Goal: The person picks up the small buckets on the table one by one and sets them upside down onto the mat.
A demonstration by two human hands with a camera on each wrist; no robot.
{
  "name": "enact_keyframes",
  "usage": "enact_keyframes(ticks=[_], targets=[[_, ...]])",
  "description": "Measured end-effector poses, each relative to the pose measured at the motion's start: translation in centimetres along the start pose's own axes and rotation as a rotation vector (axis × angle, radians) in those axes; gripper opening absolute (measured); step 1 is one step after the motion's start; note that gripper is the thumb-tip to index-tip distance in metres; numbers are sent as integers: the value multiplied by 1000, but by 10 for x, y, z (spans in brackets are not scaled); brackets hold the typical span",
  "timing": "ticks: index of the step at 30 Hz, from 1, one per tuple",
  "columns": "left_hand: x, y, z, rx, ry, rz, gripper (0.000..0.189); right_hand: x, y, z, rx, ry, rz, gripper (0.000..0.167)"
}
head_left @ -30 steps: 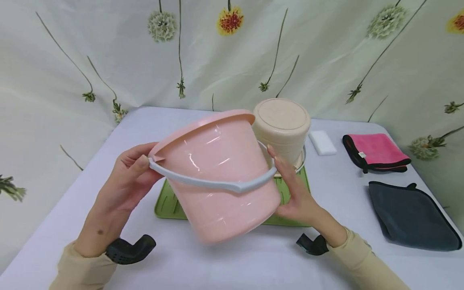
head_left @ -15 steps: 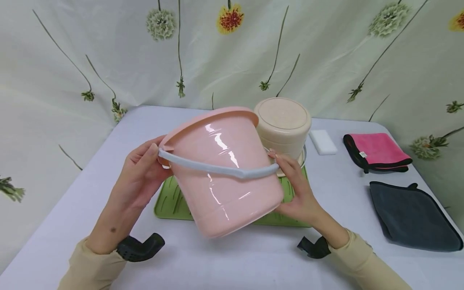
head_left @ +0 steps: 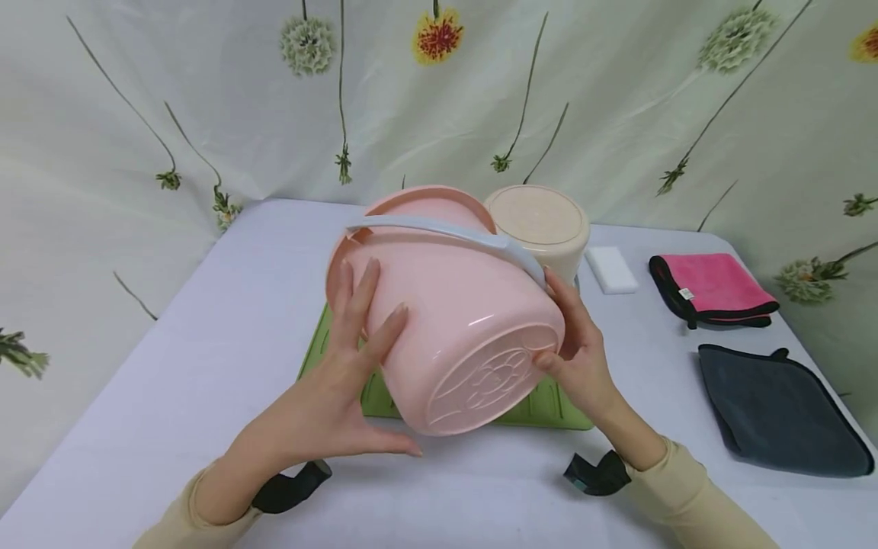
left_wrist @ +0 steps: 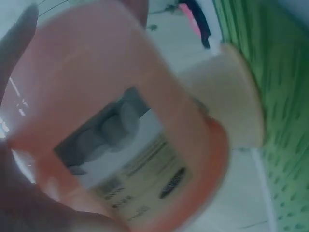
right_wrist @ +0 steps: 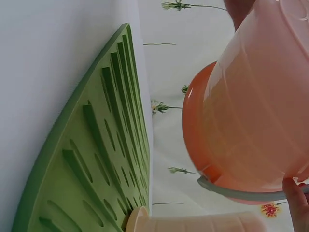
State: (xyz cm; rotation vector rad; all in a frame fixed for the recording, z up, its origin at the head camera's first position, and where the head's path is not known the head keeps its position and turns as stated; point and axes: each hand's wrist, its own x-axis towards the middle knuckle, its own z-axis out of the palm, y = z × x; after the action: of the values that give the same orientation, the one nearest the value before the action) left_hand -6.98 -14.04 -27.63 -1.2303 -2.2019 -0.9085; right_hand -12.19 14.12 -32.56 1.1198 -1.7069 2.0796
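Pink bucket (head_left: 453,305) up in the air over the green mat (head_left: 549,408), tipped on its side, round bottom with a flower shape pointing back at the person. Grey handle (head_left: 446,229) lying across the top side. Mouth of the bucket turned away, toward the flowery curtain (head_left: 206,99).

Left hand (head_left: 343,381) flat on the left wall of the bucket, fingers (head_left: 370,286) straight and spread, thumb down under the bottom edge (pressing, not wrapped round). Right hand (head_left: 583,351) on the other side, fingers curved over the wall, thumb on the bottom rim, so gripping the bucket there. Bucket squeezed between both hands.

From the left wrist: very blurry, just the pink bucket (left_wrist: 111,121) filling the view with a paper label (left_wrist: 125,164) on it. From the right wrist: bucket (right_wrist: 256,106) above the ridged green mat (right_wrist: 82,159), not touching it, a fingertip (right_wrist: 297,205) by the grey handle.

Right behind the bucket, a beige tub (head_left: 542,229) sitting upside down at the far end of the mat. Further right on the white tabletop (head_left: 206,343): a white sponge (head_left: 610,268), a folded pink cloth (head_left: 713,288) with black edges, and a dark grey cloth (head_left: 782,412) nearer the person. Beige sleeves and black wrist straps (head_left: 597,473) on both arms.
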Motion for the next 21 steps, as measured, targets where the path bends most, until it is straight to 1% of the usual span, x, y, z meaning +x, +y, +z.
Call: enact_keyframes(ticks=[2,5,7,9,11,13,14,16,18,21], targets=[[-3,-3,5,41,26,-3,112,1,0,1,-6,4,0,79],[-5,-7,8,47,77,-13,110,3,-2,4,-15,7,5,79],[-6,-9,7,36,91,-18,110,4,-4,5,-12,-3,9,78],[-7,-11,5,-8,105,-27,113,5,-6,8,-12,-37,-15,81],[-9,-14,1,-120,111,-63,119,8,-9,12,-41,-81,-54,86],[-11,-19,-4,-301,115,-105,124,12,-12,17,-110,-130,-103,92],[-13,-21,-7,-393,119,-136,126,15,-14,20,-157,-154,-134,95],[-17,-24,-12,-549,126,-201,128,21,-17,27,-259,-186,-169,97],[-20,-27,-16,-646,136,-238,129,27,-17,34,-335,-206,-187,96],[-23,-29,-21,-692,162,-281,126,34,-14,42,-381,-211,-173,94]])
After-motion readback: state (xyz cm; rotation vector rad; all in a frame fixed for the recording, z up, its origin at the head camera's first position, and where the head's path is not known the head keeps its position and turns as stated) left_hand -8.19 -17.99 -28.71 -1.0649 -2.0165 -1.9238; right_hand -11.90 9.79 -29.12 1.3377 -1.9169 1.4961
